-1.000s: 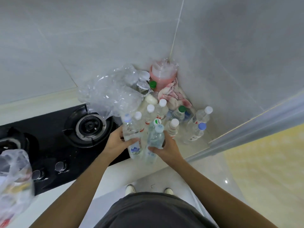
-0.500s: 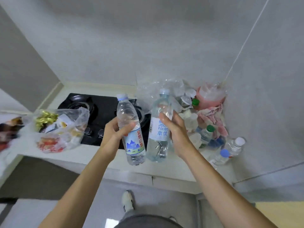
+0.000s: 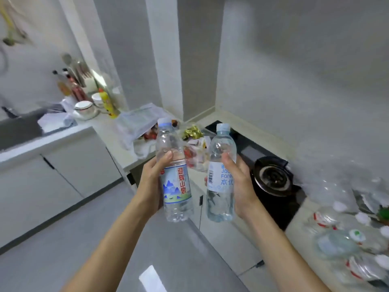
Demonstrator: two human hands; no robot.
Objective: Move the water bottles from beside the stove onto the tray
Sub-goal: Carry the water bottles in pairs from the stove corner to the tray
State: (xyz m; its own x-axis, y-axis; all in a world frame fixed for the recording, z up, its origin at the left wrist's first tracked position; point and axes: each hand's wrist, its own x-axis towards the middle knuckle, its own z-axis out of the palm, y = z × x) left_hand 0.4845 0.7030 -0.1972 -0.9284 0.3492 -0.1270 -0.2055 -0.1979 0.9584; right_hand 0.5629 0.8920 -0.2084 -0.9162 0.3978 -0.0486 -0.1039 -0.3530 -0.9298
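My left hand (image 3: 152,182) grips a clear water bottle with a mountain label (image 3: 176,186), held upright in the air above the floor. My right hand (image 3: 242,182) grips a second clear bottle with a white and blue label (image 3: 219,182), also upright, just left of the black stove (image 3: 271,178). Several more water bottles (image 3: 345,237) stand blurred on the counter at the lower right, beside the stove. No tray is visible in this view.
Plastic bags with food (image 3: 143,127) lie on the counter (image 3: 105,127) left of the stove. Further left are bowls (image 3: 83,106), a yellow bottle (image 3: 106,102), utensils and a sink (image 3: 19,127). White cabinets (image 3: 63,169) and grey floor (image 3: 63,239) lie below.
Both hands lifted the two bottles off the counter and carried them left, away from the bottle pile. The view has swung left toward the sink side of the kitchen.
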